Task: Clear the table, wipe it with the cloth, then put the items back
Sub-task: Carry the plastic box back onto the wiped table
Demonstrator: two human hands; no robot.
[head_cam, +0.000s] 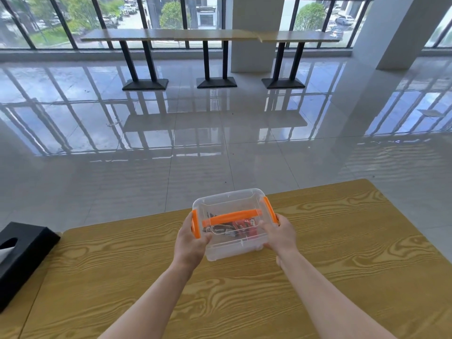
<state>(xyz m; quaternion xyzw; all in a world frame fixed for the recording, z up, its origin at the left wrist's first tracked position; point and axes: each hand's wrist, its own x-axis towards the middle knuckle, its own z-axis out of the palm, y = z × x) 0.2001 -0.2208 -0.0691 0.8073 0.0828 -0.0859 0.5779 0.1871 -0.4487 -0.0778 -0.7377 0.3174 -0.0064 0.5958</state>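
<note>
A clear lidded box (232, 243) is held near the far edge of the wooden worktop (342, 241). Its long axis and orange handle (231, 216) run left to right, with the lid tilted toward the viewer. The left hand (189, 243) and right hand (280, 234) each clasp one short end, grip curled round it. A black tissue box (22, 260) lies far left.

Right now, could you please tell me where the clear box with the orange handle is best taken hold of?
By its two short ends, one hand from each side, at the orange clasps, much as the left hand and right hand hold the clear box now. Its orange handle lies flat across the lid, probably leaving little to hook from above.
</note>
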